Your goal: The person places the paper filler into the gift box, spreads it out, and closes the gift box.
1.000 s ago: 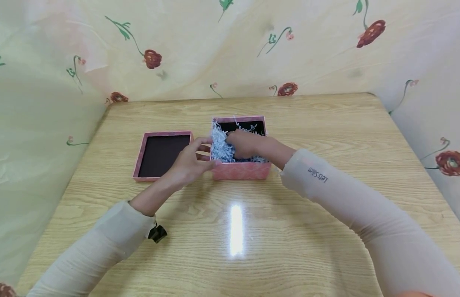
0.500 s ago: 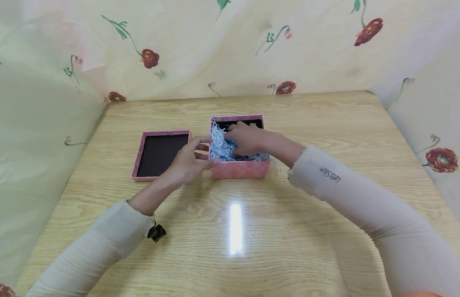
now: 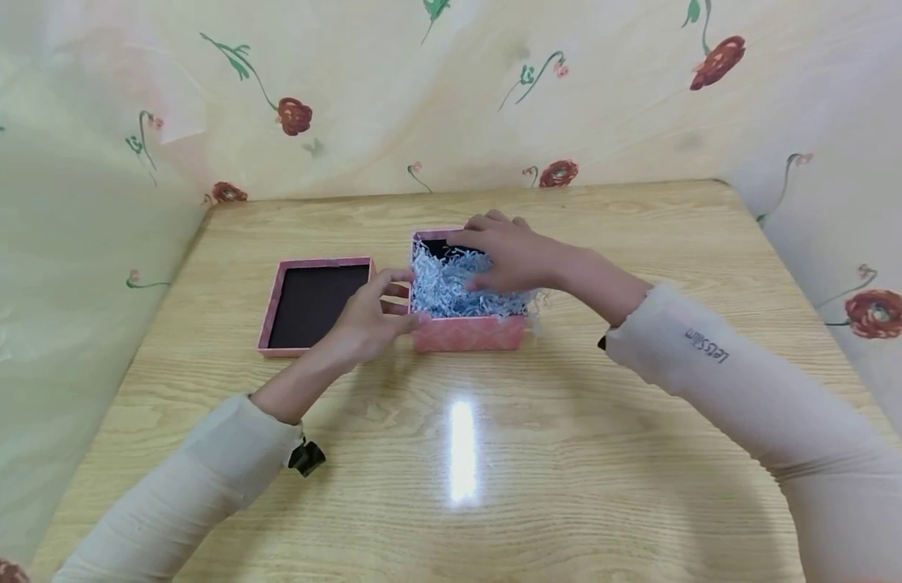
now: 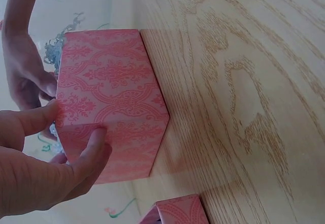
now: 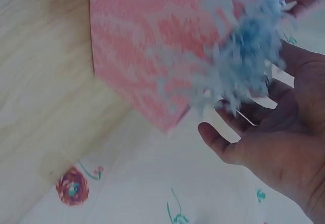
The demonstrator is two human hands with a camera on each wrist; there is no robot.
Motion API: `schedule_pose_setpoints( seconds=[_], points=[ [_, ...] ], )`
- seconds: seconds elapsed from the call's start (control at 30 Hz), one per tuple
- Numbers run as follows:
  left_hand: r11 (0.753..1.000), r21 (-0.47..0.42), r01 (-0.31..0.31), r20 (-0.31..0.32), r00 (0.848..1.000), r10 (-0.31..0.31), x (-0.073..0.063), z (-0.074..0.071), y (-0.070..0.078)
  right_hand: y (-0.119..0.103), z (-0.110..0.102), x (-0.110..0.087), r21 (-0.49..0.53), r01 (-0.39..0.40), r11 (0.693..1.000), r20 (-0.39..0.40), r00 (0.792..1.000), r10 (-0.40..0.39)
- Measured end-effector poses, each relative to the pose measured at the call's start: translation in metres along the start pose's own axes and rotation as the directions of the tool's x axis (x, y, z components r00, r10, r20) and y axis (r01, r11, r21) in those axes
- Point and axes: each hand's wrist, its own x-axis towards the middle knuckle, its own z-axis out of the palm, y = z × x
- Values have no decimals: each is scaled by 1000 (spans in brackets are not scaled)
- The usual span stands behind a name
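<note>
A pink patterned box (image 3: 469, 334) with a black inside stands open-topped on the table. Light blue shredded paper (image 3: 447, 290) fills its near part and left side, and some strands hang over the right wall. My left hand (image 3: 374, 317) holds the box at its near left corner, thumb at the front rim and fingers against the left wall (image 4: 122, 155). Over the right half of the box is my right hand (image 3: 512, 253), its fingers loosely spread above the paper. In the right wrist view, those fingers (image 5: 216, 137) are apart beside the overhanging strands (image 5: 244, 51).
To the left of the box lies its shallow pink lid (image 3: 320, 308), black side up, partly behind my left hand. The wooden table (image 3: 568, 453) runs back to a flower-patterned sheet (image 3: 393, 97). A small black camera part (image 3: 307, 458) sticks out at the left cuff.
My right hand has lifted out of the paper and moved right and up, fingers opening. More shredded paper shows, spread across the near part of the box. The left hand stays at the corner.
</note>
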Motion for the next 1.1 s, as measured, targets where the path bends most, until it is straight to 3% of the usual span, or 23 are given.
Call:
schedule_pose_setpoints(
  seconds=[0.37,0.57,0.73,0.97,1.1],
  points=[
    [1000,15,-15,-7,1000,15,0,-2,2,18,-37,-31,-4,42,999,-25,999,-42],
    [1000,19,-14,-7,1000,14,1,-2,0,21,-44,-41,-32,14,999,41,999,-13],
    [1000,15,-12,-2,1000,12,0,-2,0,24,-32,-39,-61,24,998,105,994,-17],
    [999,32,-18,-2,1000,18,-1,-3,0,22,0,-21,-56,113,992,46,993,-110],
    [999,30,-25,-3,1000,25,-1,-2,0,20,18,-10,32,149,988,39,988,-150]
  ],
)
